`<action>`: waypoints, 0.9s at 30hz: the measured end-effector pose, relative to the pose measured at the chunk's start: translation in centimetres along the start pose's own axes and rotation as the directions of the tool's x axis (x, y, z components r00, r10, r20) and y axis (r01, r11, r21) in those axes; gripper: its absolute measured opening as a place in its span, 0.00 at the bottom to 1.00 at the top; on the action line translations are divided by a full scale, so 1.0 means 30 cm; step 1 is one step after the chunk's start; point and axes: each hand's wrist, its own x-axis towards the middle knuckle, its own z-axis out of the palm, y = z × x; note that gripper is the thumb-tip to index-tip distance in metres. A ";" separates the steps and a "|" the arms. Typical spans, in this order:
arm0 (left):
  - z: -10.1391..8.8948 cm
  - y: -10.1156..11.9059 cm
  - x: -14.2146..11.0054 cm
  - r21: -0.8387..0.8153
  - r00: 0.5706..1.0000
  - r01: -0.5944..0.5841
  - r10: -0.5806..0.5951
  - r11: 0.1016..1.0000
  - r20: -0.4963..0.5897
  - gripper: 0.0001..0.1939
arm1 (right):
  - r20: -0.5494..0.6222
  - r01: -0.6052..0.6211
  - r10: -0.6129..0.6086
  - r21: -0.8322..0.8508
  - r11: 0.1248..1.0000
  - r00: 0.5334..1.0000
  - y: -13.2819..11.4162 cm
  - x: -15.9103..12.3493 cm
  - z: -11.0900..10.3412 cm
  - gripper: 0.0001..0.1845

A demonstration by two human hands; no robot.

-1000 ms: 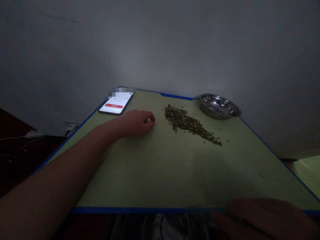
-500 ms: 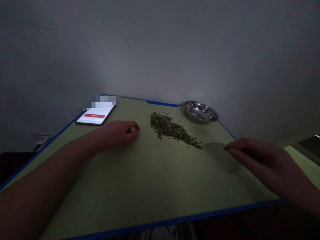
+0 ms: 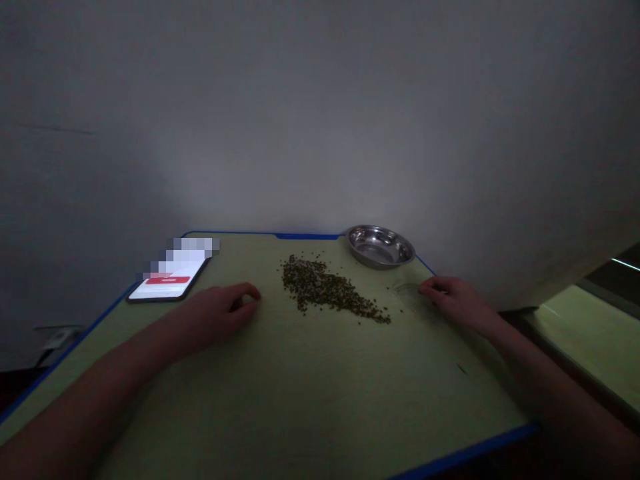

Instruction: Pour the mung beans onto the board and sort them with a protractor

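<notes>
One pile [image 3: 323, 287], one bowl [image 3: 380, 255], one phone [image 3: 173, 275]

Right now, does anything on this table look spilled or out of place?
Possibly: a heap of small grains, with strays around its edges, lies loose on the tabletop, outside the metal bowl. A thin dark mark also sits on the tabletop's near right; I can't tell whether it's a scratch or debris.

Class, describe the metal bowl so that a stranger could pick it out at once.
Find the pale table with blue edging, in front of the grey wall. Near its far right corner, behind and to the right of the pile of small grains, sits the metal bowl. It is the only shiny, silvery vessel there.
</notes>
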 end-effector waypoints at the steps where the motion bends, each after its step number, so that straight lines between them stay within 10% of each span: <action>1: 0.000 -0.001 0.000 0.007 1.000 0.002 -0.002 1.000 0.000 0.25 | 0.009 0.008 -0.008 0.003 1.000 1.000 -0.003 0.003 0.010 0.15; 15: 0.005 -0.017 0.004 -0.001 1.000 0.004 -0.004 1.000 0.003 0.24 | 0.197 0.132 -0.143 0.072 0.989 0.970 -0.255 -0.059 0.166 0.08; 27: 0.004 0.002 -0.002 -0.012 1.000 0.004 -0.004 1.000 -0.008 0.24 | 0.197 0.179 -0.193 0.084 0.980 0.961 -0.255 -0.108 0.075 0.13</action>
